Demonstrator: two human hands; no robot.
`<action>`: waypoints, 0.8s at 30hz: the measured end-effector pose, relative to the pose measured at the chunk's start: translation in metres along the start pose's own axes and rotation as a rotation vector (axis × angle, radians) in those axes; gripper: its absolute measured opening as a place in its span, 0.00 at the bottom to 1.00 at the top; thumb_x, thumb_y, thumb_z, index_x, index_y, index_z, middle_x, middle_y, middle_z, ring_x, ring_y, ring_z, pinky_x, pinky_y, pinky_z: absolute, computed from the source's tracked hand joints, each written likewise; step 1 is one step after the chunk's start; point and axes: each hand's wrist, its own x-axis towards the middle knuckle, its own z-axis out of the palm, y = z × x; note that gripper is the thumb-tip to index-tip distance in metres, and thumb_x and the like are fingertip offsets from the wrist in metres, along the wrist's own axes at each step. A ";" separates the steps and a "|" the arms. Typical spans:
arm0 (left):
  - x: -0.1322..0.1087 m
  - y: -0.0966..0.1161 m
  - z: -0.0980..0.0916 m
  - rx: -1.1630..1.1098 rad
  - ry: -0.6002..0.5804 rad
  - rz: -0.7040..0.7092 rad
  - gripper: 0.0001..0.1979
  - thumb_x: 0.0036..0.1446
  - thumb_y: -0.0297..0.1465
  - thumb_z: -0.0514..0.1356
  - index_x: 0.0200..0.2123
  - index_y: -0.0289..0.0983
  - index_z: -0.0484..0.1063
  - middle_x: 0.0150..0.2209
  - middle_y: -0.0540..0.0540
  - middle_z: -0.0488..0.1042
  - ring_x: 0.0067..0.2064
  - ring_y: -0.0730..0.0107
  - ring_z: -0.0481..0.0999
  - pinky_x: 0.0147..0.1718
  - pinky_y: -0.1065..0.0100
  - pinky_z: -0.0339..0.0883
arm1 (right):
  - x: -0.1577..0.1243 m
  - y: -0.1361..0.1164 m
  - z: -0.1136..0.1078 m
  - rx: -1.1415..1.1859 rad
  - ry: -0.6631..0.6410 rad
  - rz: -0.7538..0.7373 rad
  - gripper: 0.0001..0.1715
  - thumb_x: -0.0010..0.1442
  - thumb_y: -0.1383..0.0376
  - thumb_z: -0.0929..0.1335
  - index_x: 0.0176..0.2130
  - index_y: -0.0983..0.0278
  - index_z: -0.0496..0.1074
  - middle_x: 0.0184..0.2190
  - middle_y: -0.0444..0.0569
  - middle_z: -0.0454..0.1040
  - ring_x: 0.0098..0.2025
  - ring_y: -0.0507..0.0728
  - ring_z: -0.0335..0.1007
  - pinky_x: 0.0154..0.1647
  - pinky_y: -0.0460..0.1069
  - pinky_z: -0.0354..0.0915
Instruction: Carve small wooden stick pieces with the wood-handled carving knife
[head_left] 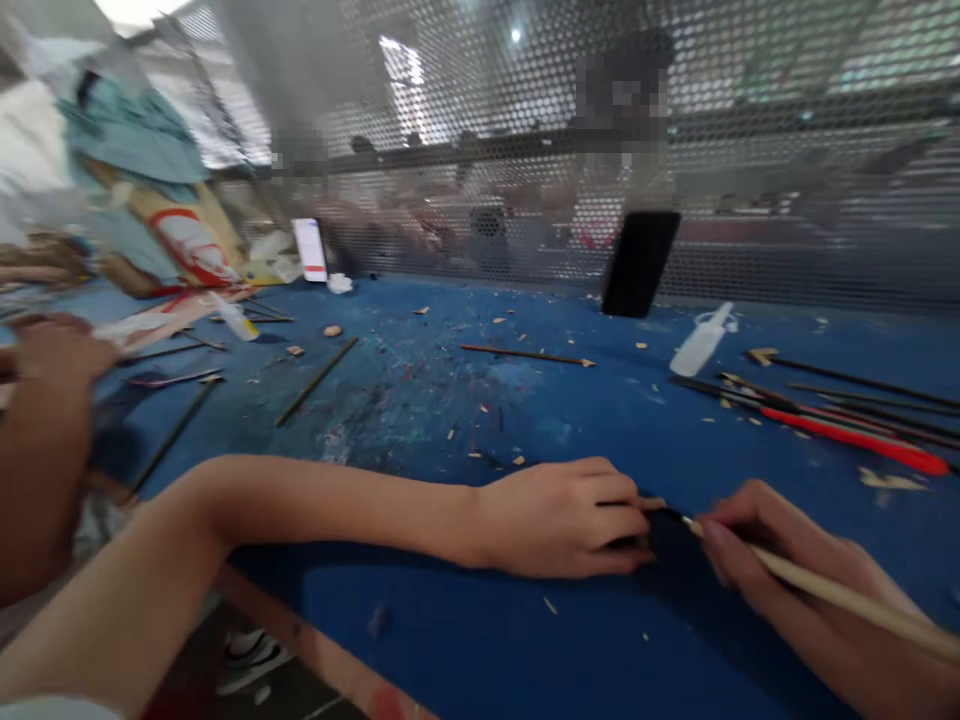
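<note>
My left hand [566, 515] rests on the blue tabletop [480, 640] with its fingers curled closed. A small pale wooden piece [653, 503] sticks out past its fingertips; the rest of it is hidden. To the right, my right hand [795, 580] grips a paintbrush [840, 595] like a pen. The brush has a light wooden handle, and its dark tip is at the end of the wooden piece. Beyond my hands, a thin dark stick [525, 353] with a pale pointed end lies on the table.
A white squeeze bottle [701, 342], a red tool [855, 437] and several dark sticks lie at the right. A black phone [641, 264] leans against the perforated metal screen [480, 220]. Another stick [316, 382] lies left of centre. A co-worker's arm [45, 450] is at far left.
</note>
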 end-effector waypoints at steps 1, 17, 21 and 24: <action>0.000 0.001 0.000 -0.009 -0.003 -0.004 0.14 0.72 0.32 0.55 0.41 0.29 0.78 0.41 0.43 0.81 0.46 0.67 0.78 0.53 0.66 0.71 | 0.000 -0.004 -0.003 0.018 -0.027 0.035 0.16 0.69 0.50 0.64 0.36 0.58 0.65 0.22 0.40 0.70 0.21 0.51 0.63 0.20 0.45 0.61; -0.005 0.007 0.004 -0.119 -0.003 -0.162 0.11 0.69 0.32 0.59 0.44 0.31 0.78 0.43 0.43 0.79 0.46 0.66 0.78 0.50 0.64 0.77 | 0.003 -0.009 -0.009 0.161 -0.143 0.081 0.13 0.73 0.56 0.60 0.36 0.59 0.61 0.25 0.39 0.69 0.23 0.50 0.59 0.24 0.46 0.58; -0.003 0.007 0.003 -0.097 -0.008 -0.153 0.11 0.70 0.32 0.58 0.43 0.31 0.78 0.42 0.45 0.79 0.47 0.67 0.79 0.50 0.65 0.77 | 0.003 -0.014 -0.010 0.117 -0.163 0.068 0.13 0.73 0.57 0.60 0.36 0.59 0.60 0.24 0.39 0.67 0.23 0.49 0.57 0.24 0.46 0.57; -0.001 0.007 0.003 -0.085 -0.004 -0.131 0.10 0.69 0.30 0.59 0.42 0.30 0.78 0.40 0.46 0.80 0.46 0.67 0.79 0.51 0.65 0.77 | 0.002 -0.018 -0.009 0.068 -0.180 0.057 0.11 0.73 0.60 0.60 0.36 0.59 0.59 0.27 0.41 0.70 0.25 0.50 0.60 0.25 0.46 0.58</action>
